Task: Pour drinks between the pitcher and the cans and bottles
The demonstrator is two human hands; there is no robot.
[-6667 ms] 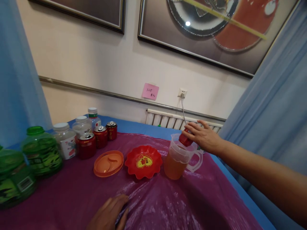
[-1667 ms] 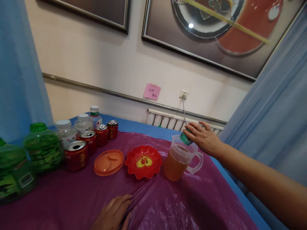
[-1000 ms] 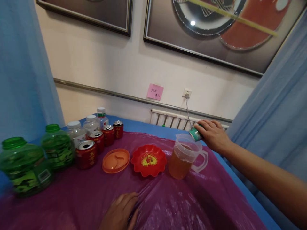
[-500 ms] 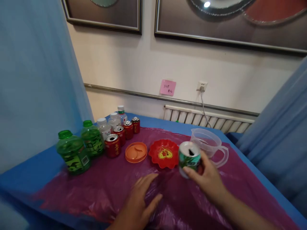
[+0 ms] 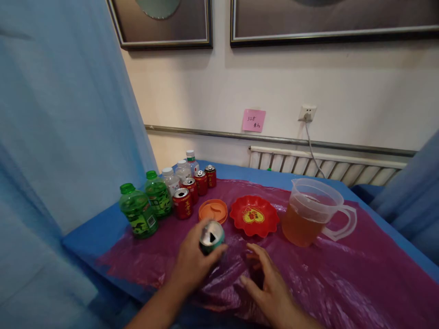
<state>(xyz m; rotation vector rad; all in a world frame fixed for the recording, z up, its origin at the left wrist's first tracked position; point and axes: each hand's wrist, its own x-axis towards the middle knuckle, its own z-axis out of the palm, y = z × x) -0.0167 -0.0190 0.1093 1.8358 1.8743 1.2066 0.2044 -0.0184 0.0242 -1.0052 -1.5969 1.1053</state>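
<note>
My left hand (image 5: 194,256) is closed around a green and silver drink can (image 5: 213,235), its top hole showing dark. The can is in front of the orange round dish (image 5: 219,211). To the right of it, my right hand (image 5: 267,285) holds nothing, its fingers curved and apart. Beyond my right hand lies a red scalloped plate (image 5: 270,219) with a yellow heart print. A clear plastic measuring jug (image 5: 305,221) with amber liquid stands further right, its handle (image 5: 350,224) pointing right.
Two green bottles (image 5: 139,214), several red cans (image 5: 182,205) and white-capped clear bottles (image 5: 170,180) stand in rows at the left. Purple plastic sheeting (image 5: 325,278) covers much of the blue table (image 5: 80,242). Blue curtains (image 5: 68,114) hang at both sides, with a radiator (image 5: 343,167) behind.
The green can has passed from my right hand to my left and moved leftward. My right hand has let go and opened. The view has shifted, showing the jug's liquid.
</note>
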